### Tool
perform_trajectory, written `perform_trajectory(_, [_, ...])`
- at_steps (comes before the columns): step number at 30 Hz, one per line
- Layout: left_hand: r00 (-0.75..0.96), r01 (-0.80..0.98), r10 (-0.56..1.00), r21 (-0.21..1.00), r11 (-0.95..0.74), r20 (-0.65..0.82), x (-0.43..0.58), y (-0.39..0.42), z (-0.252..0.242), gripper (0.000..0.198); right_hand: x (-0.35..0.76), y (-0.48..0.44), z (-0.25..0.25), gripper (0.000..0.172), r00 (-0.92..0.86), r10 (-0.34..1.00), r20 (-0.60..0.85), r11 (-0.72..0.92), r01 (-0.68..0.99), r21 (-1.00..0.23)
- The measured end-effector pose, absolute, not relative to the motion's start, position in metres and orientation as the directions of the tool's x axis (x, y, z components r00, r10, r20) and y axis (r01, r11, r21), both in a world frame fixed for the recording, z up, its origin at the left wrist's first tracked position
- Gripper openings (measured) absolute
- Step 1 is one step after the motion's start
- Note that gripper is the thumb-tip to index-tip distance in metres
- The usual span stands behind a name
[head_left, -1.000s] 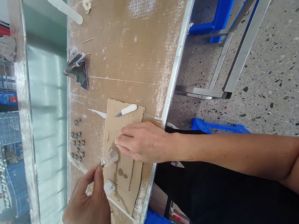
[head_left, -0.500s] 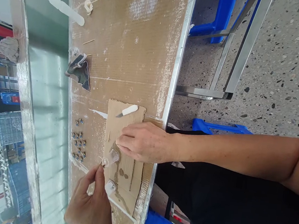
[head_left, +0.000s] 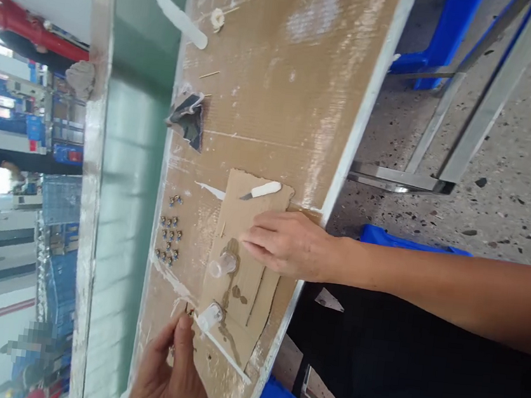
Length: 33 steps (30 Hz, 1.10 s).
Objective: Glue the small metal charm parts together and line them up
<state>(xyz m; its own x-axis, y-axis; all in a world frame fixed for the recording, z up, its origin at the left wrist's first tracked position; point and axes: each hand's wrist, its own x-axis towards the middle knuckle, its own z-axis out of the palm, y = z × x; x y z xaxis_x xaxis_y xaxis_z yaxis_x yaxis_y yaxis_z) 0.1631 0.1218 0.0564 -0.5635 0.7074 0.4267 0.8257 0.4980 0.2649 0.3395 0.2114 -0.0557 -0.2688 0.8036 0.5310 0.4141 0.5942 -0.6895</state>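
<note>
My left hand (head_left: pixel 175 355), at the bottom of the picture, pinches a tiny dark metallic part (head_left: pixel 190 312) between thumb and forefinger. Just beside it on the cardboard stands a small clear plastic cup (head_left: pixel 210 316). A second clear cup (head_left: pixel 223 264) is nearer my right hand (head_left: pixel 284 243). That hand is closed over the cardboard piece (head_left: pixel 243 286), its fingertips pressed together; whatever they may hold is hidden. A white-handled craft knife (head_left: pixel 262 190) lies near the cardboard's torn end. Several little metal parts with blue bits (head_left: pixel 170 234) sit in loose rows beyond the cardboard.
A crumpled dark cloth (head_left: pixel 188 120), wooden sticks (head_left: pixel 209 74) and a white spatula-like strip (head_left: pixel 184 24) lie along the table's far side. Dark wet stains mark the cardboard. Metal stool legs (head_left: pixel 481 108) and blue plastic stand beside the table.
The view has shifted, so the table sits further right. My left hand has moved with its tiny part from the rim of one cup to beside the other. My right hand stays over the cardboard.
</note>
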Motion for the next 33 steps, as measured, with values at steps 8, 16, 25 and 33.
perform_trajectory(8, [-0.845,0.529,0.404,0.441,0.725,0.351,0.125,0.044,0.057,0.024,0.339,0.206,-0.055,0.019,-0.192,0.761,0.620,0.641,0.374,-0.671])
perform_trajectory(16, [-0.963,0.184,0.267,0.781,0.598,0.022,0.075,0.001,0.003,0.037,0.336,0.201,-0.050,0.013,-0.245,0.747,0.618,0.644,0.495,-0.583])
perform_trajectory(25, [-0.972,0.096,0.235,0.891,0.444,-0.013,0.053,-0.009,-0.018,0.033,0.333,0.191,-0.042,0.033,-0.260,0.917,0.302,0.398,0.564,-0.724])
perform_trajectory(33, [-0.973,0.074,0.229,0.913,0.402,-0.022,0.054,-0.007,-0.018,0.030,0.328,0.186,-0.046,0.027,-0.176,0.928,0.327,0.368,0.561,-0.742])
